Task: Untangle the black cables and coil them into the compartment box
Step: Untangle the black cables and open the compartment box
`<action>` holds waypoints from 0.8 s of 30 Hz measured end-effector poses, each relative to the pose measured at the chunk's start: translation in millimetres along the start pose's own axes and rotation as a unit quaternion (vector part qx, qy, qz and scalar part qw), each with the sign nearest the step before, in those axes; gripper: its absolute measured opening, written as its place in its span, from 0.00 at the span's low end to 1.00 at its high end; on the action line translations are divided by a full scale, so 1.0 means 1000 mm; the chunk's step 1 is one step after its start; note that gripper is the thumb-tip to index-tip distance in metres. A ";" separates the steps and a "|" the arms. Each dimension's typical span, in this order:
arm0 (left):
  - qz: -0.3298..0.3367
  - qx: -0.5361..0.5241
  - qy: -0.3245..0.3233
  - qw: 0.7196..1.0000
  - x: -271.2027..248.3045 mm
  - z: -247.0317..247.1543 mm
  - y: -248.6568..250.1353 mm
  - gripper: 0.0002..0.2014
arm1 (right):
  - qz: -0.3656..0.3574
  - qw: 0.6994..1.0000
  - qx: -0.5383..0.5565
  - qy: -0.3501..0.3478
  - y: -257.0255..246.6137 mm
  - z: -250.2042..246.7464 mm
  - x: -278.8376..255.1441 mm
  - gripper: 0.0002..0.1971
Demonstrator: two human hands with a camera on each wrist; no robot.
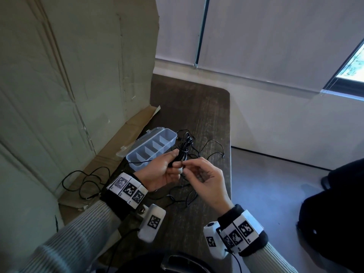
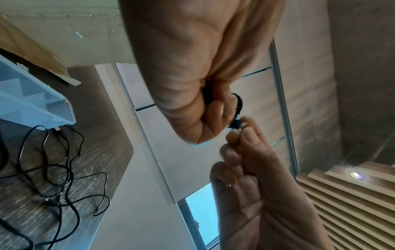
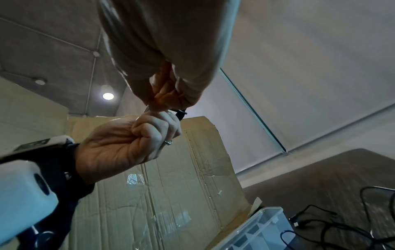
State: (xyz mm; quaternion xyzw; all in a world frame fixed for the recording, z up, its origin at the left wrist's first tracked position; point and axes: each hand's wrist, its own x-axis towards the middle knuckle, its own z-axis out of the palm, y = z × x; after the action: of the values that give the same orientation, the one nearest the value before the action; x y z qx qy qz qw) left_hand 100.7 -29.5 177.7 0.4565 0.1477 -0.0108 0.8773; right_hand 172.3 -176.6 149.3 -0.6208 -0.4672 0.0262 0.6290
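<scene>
Above the dark table, my left hand grips a coiled bundle of black cable. My right hand pinches the cable's plug end right beside the left thumb. The left wrist view shows the coil wrapped round my left fingers, with the right fingertips on the plug. In the right wrist view the two hands meet at the cable. The clear compartment box stands open just left of my hands, its sections empty. More black cable lies loose on the table.
A tall cardboard sheet leans along the left, its flap under the box. Another black cable lies on that flap. Tangled cable lies below my hands. The table's right edge drops to the floor.
</scene>
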 end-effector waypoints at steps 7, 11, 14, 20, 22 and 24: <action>-0.035 -0.030 -0.057 0.997 -0.010 -0.007 0.008 0.13 | -0.001 0.999 -0.025 -0.037 0.004 -0.006 0.013 0.17; -0.049 -0.064 -0.079 0.994 -0.013 -0.006 0.005 0.14 | -0.006 0.998 -0.050 -0.046 0.006 -0.011 0.016 0.18; -0.048 -0.080 -0.087 0.992 -0.011 -0.006 0.004 0.15 | -0.024 0.995 -0.081 -0.049 0.008 -0.010 0.016 0.15; 0.002 -0.069 -0.022 0.997 -0.006 0.008 0.006 0.19 | 0.007 0.999 -0.049 0.022 0.005 -0.005 0.020 0.11; 0.025 -0.061 0.000 0.998 -0.001 0.009 0.009 0.16 | 0.038 0.999 -0.025 0.027 0.001 -0.003 0.022 0.07; 0.043 -0.056 0.014 0.997 0.003 0.009 0.012 0.13 | 0.097 0.994 0.013 0.042 -0.005 -0.001 0.024 0.07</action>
State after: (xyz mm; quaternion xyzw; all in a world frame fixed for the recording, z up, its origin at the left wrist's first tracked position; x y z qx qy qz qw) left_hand 107.5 -29.7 191.4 0.4126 0.1404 0.0419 0.8990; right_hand 183.2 -163.8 166.8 -0.6556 -0.3774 0.0670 0.6506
